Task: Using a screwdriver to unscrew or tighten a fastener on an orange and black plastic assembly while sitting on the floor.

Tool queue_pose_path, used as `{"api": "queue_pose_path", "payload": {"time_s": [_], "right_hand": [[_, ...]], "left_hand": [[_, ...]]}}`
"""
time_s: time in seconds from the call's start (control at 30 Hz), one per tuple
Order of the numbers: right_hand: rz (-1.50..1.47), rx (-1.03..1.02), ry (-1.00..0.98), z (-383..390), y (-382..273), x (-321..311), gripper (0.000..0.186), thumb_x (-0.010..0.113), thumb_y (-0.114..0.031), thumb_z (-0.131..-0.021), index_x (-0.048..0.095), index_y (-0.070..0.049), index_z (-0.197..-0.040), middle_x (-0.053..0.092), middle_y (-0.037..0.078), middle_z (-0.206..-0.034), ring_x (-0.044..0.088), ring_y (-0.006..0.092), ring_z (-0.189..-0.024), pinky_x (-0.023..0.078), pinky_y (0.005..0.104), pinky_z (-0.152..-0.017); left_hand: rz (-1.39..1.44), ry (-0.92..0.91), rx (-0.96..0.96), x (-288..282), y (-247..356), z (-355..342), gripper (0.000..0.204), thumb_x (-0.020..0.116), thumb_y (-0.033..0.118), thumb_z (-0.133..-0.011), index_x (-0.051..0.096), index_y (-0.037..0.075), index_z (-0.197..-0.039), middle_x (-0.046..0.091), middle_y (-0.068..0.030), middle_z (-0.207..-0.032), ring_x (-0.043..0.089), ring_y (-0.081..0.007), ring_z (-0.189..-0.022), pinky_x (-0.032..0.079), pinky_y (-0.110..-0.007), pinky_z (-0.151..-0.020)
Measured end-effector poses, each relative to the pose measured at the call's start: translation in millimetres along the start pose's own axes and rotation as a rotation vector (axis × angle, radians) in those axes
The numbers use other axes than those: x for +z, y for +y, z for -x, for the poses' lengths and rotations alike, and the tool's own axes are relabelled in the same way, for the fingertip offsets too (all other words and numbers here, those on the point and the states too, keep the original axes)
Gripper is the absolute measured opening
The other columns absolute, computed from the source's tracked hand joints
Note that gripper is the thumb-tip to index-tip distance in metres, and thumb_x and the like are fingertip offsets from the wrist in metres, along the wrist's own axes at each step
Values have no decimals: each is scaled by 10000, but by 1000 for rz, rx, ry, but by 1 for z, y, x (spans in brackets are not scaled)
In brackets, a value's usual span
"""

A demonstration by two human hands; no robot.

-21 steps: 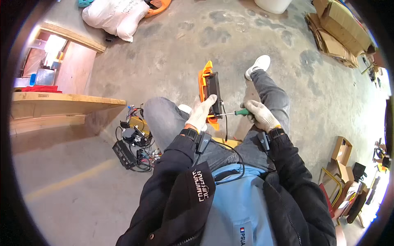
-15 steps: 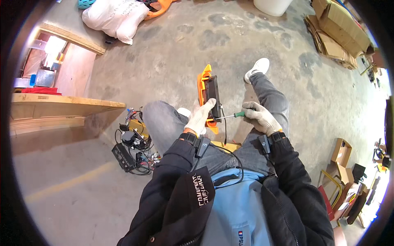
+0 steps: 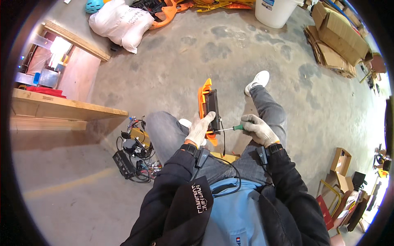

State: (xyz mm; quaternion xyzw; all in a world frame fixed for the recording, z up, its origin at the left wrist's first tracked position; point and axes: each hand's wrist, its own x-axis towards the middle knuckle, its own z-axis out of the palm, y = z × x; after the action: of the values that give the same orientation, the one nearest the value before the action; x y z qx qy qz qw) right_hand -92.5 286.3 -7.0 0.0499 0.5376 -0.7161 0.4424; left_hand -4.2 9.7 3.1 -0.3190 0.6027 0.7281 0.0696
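Note:
My gloved left hand [image 3: 200,128] grips an orange and black plastic housing [image 3: 211,103] by its near end, the thumb lying over the black part. Its far end points away from me, above the floor between my legs. In my gloved right hand [image 3: 259,128] is a screwdriver with a green handle [image 3: 238,127], held in closed fingers. The metal shaft runs left, and its tip meets the near end of the housing beside my left thumb; the exact contact spot is too small to make out. A black cable [image 3: 224,141] hangs from the housing toward my lap.
To my left, black boxes and tangled wires [image 3: 130,158] lie on the floor below a wooden bench [image 3: 69,105]. A white sack [image 3: 122,25], orange parts [image 3: 165,15] and a white bucket [image 3: 274,12] stand at the far side. Cardboard [image 3: 337,35] is stacked far right.
The whole scene sits slightly lower in the picture, showing more of the far floor. Both hands keep their holds, and the screwdriver stays at the near end of the housing.

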Motion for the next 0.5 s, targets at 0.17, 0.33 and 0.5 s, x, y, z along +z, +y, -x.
{"api": "queue_pose_path", "payload": {"time_s": [0.17,0.33,0.5], "right_hand": [[129,43,10,0,-1,1,382,677,-296,-1072,643,-20,-1336,672,61,-1070,650,151,-891,534,306,-773],[333,98,54,-2,-2,-1,423,655,-338,-1092,642,8,-1336,668,46,-1015,635,126,-813,530,285,-720],[33,-15,-23,2,0,0,378,726,-201,-1032,640,5,-1338,642,78,-1147,648,172,-963,557,309,-841]], "left_hand": [[32,45,-16,4,0,3,462,757,359,-995,631,14,-1275,733,-83,-992,728,-178,-778,621,-330,-691],[12,32,28,1,-2,-1,468,769,369,-986,636,20,-1267,738,-92,-999,733,-171,-786,613,-329,-683],[-12,32,-28,1,3,1,382,725,286,-1037,619,29,-1299,745,-87,-1046,732,-180,-865,626,-336,-777]]}}
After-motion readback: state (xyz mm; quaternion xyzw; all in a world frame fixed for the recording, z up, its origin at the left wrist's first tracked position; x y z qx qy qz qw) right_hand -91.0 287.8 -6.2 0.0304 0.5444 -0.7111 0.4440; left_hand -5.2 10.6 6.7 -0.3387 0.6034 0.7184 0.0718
